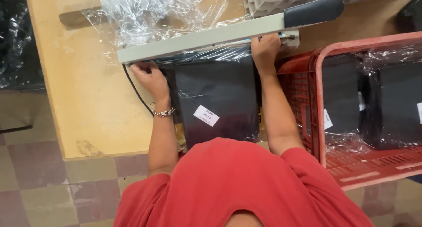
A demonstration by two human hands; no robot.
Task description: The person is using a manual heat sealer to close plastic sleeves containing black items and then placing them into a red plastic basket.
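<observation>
Black package [215,99]: flat, dark, wrapped in clear film, white label near its lower middle; lies at the near edge of the worktop [88,104], top end tucked under the sealer bar.
Sealer bar [206,35]: long, pale grey, black handle at its right end; slants across the worktop above the package, pressed down on the film.
Left hand [149,77]: fingers curled on the film at the package's upper left corner, just beneath the bar's left end; chain bracelet [163,113] on the wrist.
Right hand [265,49]: closed on the film at the package's upper right corner, touching the bar's underside.
Loose film [145,11]: crumpled, clear, at the far edge of the worktop behind the bar.
Red basket [351,117]: just beside the worktop's right edge, holding more film-wrapped black packages.
</observation>
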